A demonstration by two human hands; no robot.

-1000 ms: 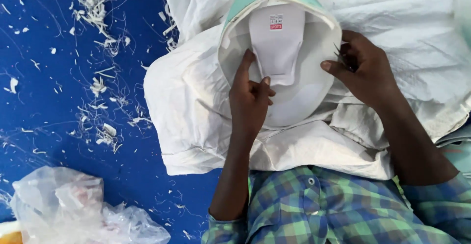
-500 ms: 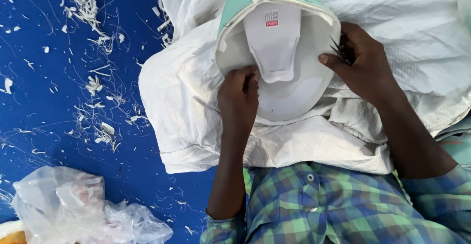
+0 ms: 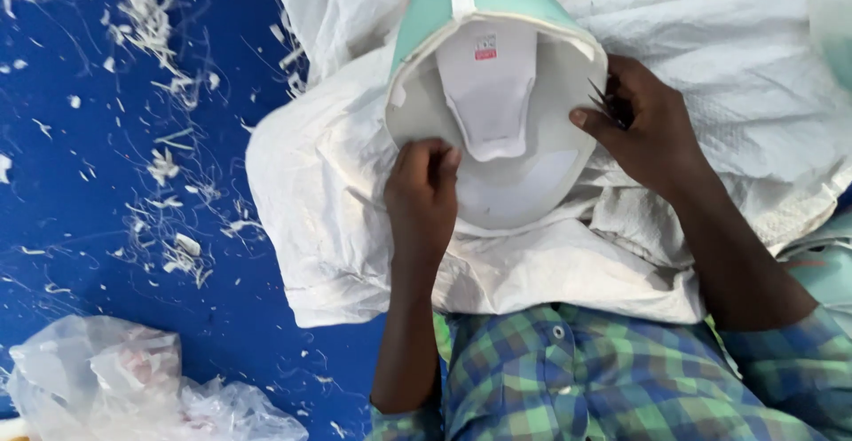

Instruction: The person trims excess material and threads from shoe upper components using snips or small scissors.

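Head cam, looking down: a white moulded shell w/ mint-green outer face (image 3: 497, 113) lies open side up on a white woven sack (image 3: 337, 219), which is spread over the person's lap and onto a blue floor (image 3: 80, 255). The shell is roughly bowl-shaped, pale inside, w/ a raised tongue-shaped centre part carrying a small red-and-white label (image 3: 485, 47). A white strip runs up the green face at top.

Left hand (image 3: 424, 194) sits at the shell's lower-left rim, fingers curled tight, knuckles up, tips pressing on the rim edge; can't tell if anything small is pinched inside.

Right hand (image 3: 643, 130) grips the shell's right rim, thumb on the inner edge, fingers wrapped behind, and also holds a thin dark pointed tool (image 3: 602, 102) against that rim. Tool type not clear.

Both forearms come up from a blue-green plaid shirt (image 3: 568, 379) at bottom of frame.

Floor at left is strewn w/ white shavings (image 3: 169, 166) and thin strips. A crumpled clear plastic bag (image 3: 115, 379) lies at the bottom-left corner, well apart from the hands. A pale green object (image 3: 834, 15) is cut off at the top-right edge.
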